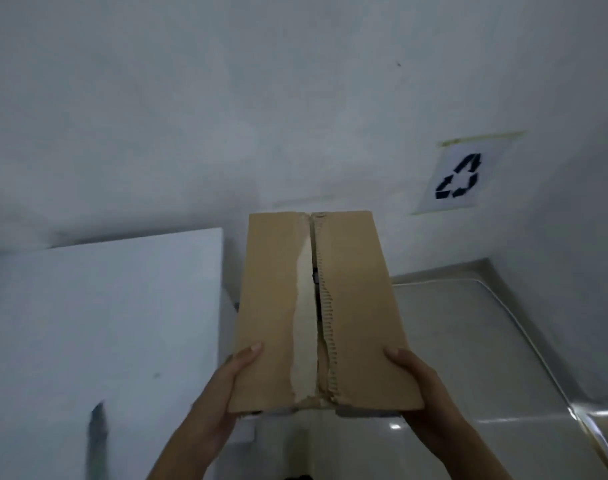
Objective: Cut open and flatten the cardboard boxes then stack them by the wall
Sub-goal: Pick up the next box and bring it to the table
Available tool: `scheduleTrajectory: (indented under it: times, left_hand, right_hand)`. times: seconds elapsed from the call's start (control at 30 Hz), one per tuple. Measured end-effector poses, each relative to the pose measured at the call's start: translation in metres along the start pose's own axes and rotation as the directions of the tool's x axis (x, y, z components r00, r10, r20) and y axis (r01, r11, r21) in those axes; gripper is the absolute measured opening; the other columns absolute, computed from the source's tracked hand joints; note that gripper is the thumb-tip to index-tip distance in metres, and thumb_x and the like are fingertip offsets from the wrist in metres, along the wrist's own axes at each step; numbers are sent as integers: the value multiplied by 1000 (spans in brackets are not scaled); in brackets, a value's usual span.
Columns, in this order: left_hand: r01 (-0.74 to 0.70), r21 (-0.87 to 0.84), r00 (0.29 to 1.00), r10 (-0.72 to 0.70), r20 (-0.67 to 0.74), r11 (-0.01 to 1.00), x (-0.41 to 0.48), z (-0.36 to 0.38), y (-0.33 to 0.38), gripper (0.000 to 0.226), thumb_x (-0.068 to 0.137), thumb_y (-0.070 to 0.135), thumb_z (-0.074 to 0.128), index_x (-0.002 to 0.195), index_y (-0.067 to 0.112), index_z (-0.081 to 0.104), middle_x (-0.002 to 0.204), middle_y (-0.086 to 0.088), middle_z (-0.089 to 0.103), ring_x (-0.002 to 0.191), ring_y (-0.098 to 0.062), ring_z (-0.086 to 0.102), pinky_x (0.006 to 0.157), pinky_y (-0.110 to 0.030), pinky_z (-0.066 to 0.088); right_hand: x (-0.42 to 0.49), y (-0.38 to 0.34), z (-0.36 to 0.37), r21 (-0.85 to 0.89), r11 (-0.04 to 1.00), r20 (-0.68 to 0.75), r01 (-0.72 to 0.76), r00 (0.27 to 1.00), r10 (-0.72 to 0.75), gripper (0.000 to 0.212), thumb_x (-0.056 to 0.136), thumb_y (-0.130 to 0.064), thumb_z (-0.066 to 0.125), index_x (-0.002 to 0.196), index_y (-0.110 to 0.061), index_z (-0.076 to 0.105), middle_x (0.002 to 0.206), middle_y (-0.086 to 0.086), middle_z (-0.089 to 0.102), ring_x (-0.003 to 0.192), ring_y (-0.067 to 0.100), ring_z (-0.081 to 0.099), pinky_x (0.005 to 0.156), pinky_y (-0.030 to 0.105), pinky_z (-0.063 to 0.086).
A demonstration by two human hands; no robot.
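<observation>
A brown cardboard box (pixel 275 306) is held up in front of me, its top flaps closed along a torn middle seam with ragged white paper and exposed corrugation. My left hand (pixel 226 382) grips the box's near left corner, thumb on top. My right hand (pixel 417 382) grips the near right corner, thumb on top as well. The fingers of both hands are hidden under the box. A blurred dark, knife-like object (pixel 97 424) lies on the white table at the lower left.
A white table (pixel 105 323) stands to the left. The white wall (pixel 295 98) ahead bears a paper recycling sign (pixel 458 176) taped at the right. Pale tiled floor (pixel 469 341) meets the wall at the right, below the sign.
</observation>
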State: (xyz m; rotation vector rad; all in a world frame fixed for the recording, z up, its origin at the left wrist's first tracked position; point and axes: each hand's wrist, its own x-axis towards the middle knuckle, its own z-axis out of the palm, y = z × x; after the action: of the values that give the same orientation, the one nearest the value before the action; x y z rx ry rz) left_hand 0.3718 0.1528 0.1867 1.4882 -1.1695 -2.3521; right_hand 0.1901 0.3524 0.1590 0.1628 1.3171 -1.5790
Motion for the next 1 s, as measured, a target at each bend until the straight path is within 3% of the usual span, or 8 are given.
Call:
scheduleTrajectory:
  times: [0.13,0.23,0.4,0.63,0.77,0.83,0.9,1.0]
  left_hand:
    - [-96,-104,987,81,-141,990,-67,-82,-15,47,84,35,67,124,10,63,106,-12,75,92,-32,72,70,-41,60]
    - [-166,-191,966,120,-230,968,-108,-149,-26,59,81,35,70,134,14,56,114,-12,73,102,-35,71,97,-56,52]
    - [-238,-314,942,139,-305,919,-157,-261,-32,40,87,31,64,122,10,63,112,-12,74,102,-32,71,95,-48,52]
    - [-234,-268,932,137,-336,935,-170,-421,-34,38,92,34,63,121,10,68,114,-11,74,103,-29,71,93,-44,53]
    - [-255,131,894,285,-346,958,-153,-467,-31,50,98,34,61,145,30,45,146,7,51,126,-15,55,97,-32,50]
    - [-271,266,907,338,-252,925,-147,-465,-20,44,100,30,58,139,42,42,135,20,47,119,-4,51,89,-13,47]
    - [-251,328,934,317,-165,911,-140,-452,-2,33,100,40,53,131,41,44,127,22,46,113,3,49,90,-7,42]
    - [-232,223,954,266,-136,947,-116,-438,18,96,78,74,56,155,29,21,143,12,42,128,-12,50,108,-32,44]
  right_hand:
    - [-29,31,73,-121,993,139,-14,990,31,51,82,-33,71,125,-8,63,117,16,72,105,37,70,78,51,58]
    - [-37,61,134,-224,975,237,4,970,50,62,74,-43,72,126,-11,65,120,12,72,110,34,68,95,54,53]
    - [-44,125,247,-362,931,315,50,946,72,77,57,-51,78,123,-11,68,116,12,73,107,34,69,101,55,50]
    - [-49,223,370,-395,918,290,22,952,102,49,80,-41,68,122,-14,66,111,9,75,106,31,69,89,44,54]
    - [-39,244,408,-542,836,215,86,976,39,73,66,-56,78,125,-16,64,110,5,75,101,27,70,86,42,57]
    - [-28,246,425,-636,762,162,121,987,-22,90,67,-64,78,140,-18,52,126,3,66,109,24,66,92,43,56]
    - [-22,248,443,-678,713,153,177,983,-99,83,81,-57,73,149,-20,41,139,3,56,115,24,60,91,39,54]
    - [-15,251,471,-702,612,310,365,930,-199,68,89,-50,68,145,-21,45,133,3,59,99,28,68,65,30,58]
